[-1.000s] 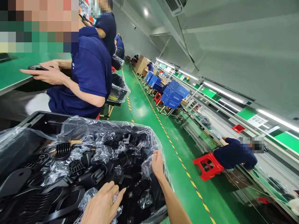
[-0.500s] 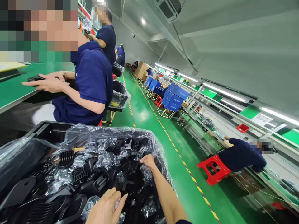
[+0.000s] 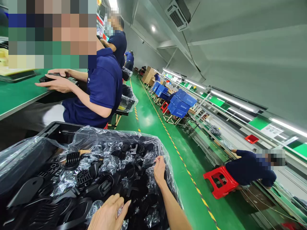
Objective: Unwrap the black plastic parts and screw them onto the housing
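A black bin (image 3: pixel 61 129) lined with a clear plastic sheet (image 3: pixel 96 134) is in front of me. In it lie many black plastic parts, among them a slotted one (image 3: pixel 72 159) and a round grille (image 3: pixel 83 176), mixed with crumpled clear plastic (image 3: pixel 109 163). My right hand (image 3: pixel 159 171) is inside the right wall, thumb and fingertips pinched together on clear plastic. Low over the near parts, my left hand (image 3: pixel 109 210) has its fingers bent and its thumb apart from them. Some clear plastic shows in that gap; I cannot tell whether it is held.
At left, a seated co-worker (image 3: pixel 105 86) holds a black object at a green table (image 3: pixel 14 103). Beyond are more lined bins (image 3: pixel 127 102) and stacked blue boxes (image 3: pixel 181 103). Right of the striped floor line stands a red stool (image 3: pixel 220 182) by another worker (image 3: pixel 249 167).
My right hand has moved right, away from a black part and towards the bin's right wall. My left hand stays about where it was. The view has shifted slightly.
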`<state>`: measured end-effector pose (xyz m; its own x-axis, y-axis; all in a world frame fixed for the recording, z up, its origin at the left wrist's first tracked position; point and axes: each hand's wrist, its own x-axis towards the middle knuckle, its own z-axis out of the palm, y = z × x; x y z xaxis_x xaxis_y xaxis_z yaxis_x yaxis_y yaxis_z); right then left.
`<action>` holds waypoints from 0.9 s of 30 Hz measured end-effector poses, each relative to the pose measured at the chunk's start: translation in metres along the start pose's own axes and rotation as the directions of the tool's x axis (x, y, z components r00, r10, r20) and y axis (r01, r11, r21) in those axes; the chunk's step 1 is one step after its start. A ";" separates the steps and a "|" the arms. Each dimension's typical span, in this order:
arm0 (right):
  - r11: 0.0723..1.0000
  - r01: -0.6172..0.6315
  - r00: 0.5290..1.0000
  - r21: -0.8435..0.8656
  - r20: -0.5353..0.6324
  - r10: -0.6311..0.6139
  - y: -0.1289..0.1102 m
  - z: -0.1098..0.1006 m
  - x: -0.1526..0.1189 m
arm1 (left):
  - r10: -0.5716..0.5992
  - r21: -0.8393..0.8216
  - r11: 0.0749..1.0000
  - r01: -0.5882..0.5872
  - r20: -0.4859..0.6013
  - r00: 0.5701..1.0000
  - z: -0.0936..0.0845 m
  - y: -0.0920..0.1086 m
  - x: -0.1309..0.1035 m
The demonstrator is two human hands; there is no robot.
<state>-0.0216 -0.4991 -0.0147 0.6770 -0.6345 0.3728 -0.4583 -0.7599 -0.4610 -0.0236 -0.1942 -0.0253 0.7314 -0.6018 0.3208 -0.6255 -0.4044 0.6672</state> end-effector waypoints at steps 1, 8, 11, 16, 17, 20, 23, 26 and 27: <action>1.000 0.002 1.000 -0.002 -0.009 -0.002 0.000 -0.001 0.000 | 0.001 -0.003 1.000 -0.001 0.000 1.000 0.000 0.000 0.000; 0.994 -0.001 0.997 -0.106 -0.078 -0.007 -0.004 -0.023 -0.002 | -0.006 -0.007 1.000 0.006 0.017 1.000 0.002 0.002 0.001; 0.981 -0.015 0.996 -0.195 -0.091 -0.002 -0.010 -0.036 0.002 | -0.009 -0.012 1.000 0.009 0.020 1.000 0.000 0.003 0.001; 0.949 0.043 0.993 -0.313 0.114 -0.008 -0.032 -0.014 0.026 | -0.008 -0.011 1.000 0.008 -0.002 1.000 0.000 0.001 0.000; 0.945 0.062 0.983 -0.320 0.181 -0.003 -0.038 -0.002 0.033 | -0.005 -0.010 1.000 0.005 -0.014 1.000 0.001 0.000 0.000; 0.946 0.093 0.944 -0.312 0.328 0.015 -0.053 0.035 0.049 | 0.014 -0.008 1.000 -0.014 -0.054 0.998 0.006 -0.004 0.001; 0.958 0.087 0.926 -0.274 0.377 0.024 -0.058 0.057 0.056 | 0.029 -0.005 1.000 -0.030 -0.091 0.995 0.009 -0.007 0.001; 0.974 0.058 0.938 -0.221 0.346 0.023 -0.050 0.054 0.052 | 0.033 -0.014 0.999 -0.035 -0.111 0.993 0.007 -0.005 0.002; 0.979 0.041 0.948 -0.199 0.316 0.025 -0.045 0.050 0.050 | 0.033 -0.022 0.999 -0.036 -0.113 0.993 0.006 -0.004 0.003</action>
<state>0.0615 -0.4897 -0.0154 0.8128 -0.5760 0.0873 -0.5359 -0.7979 -0.2759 -0.0211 -0.1987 -0.0313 0.7361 -0.5333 0.4167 -0.6453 -0.3672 0.6699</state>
